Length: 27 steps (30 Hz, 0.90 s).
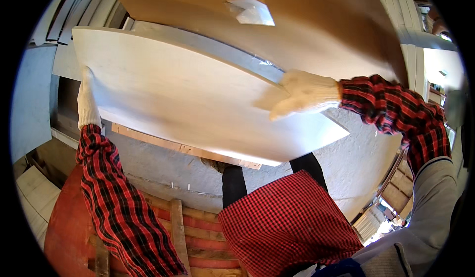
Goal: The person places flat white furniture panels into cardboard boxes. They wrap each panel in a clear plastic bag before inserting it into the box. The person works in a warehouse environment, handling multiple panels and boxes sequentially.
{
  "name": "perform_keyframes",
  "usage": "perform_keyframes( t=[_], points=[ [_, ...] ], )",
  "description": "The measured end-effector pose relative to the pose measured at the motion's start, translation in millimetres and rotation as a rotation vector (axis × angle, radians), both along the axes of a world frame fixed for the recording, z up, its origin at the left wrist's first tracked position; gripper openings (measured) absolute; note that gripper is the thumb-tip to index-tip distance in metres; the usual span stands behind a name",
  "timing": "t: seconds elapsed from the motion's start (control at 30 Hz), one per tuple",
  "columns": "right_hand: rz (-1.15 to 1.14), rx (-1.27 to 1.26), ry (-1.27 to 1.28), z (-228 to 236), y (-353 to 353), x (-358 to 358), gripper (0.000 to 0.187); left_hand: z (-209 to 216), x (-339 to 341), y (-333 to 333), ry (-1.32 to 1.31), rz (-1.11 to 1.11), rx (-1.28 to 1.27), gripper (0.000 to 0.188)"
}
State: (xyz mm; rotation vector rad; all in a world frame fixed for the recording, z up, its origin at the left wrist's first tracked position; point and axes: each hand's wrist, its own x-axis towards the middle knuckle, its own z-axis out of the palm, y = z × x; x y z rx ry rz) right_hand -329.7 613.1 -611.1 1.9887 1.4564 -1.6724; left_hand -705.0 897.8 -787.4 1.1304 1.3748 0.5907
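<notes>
A large flat cream-white board (188,89) is held tilted in front of my legs. My left hand (88,101), in a white knit glove, grips its left edge; most of those fingers are hidden. Near the upper right edge, my right hand (309,91), gloved the same way, has its fingers at the rim and its thumb on the front face. Both forearms wear red-and-black plaid sleeves. Behind this board stands a pale panel edge (198,42), with a big brown sheet (316,24) beyond it.
A wooden strip (163,141) lies below the board, above the grey concrete floor (168,170). Red-and-wood slats (208,240) are at lower left. Stacked pale boards (84,10) stand at upper left, and a grey-blue panel (32,99) stands at far left.
</notes>
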Motion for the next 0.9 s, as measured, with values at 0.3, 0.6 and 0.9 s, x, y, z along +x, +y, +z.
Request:
perform_keyframes(
  t=[0.3, 0.6, 0.9],
  points=[
    [0.299, 0.230, 0.114, 241.0, -70.7, -29.6, 0.033, 246.7, -28.0, -168.4, -0.185, 0.529, 0.199, 0.038],
    [0.318, 0.035, -0.023, 511.1, -267.0, 16.3, 0.033, 510.1, 68.1, -417.0, -0.278, 0.349, -0.334, 0.078],
    [-0.174, 0.191, -0.026, 611.2, -572.9, 188.3, 0.033, 523.8, 213.7, -573.4, -0.219, -0.107, -0.156, 0.073]
  ],
)
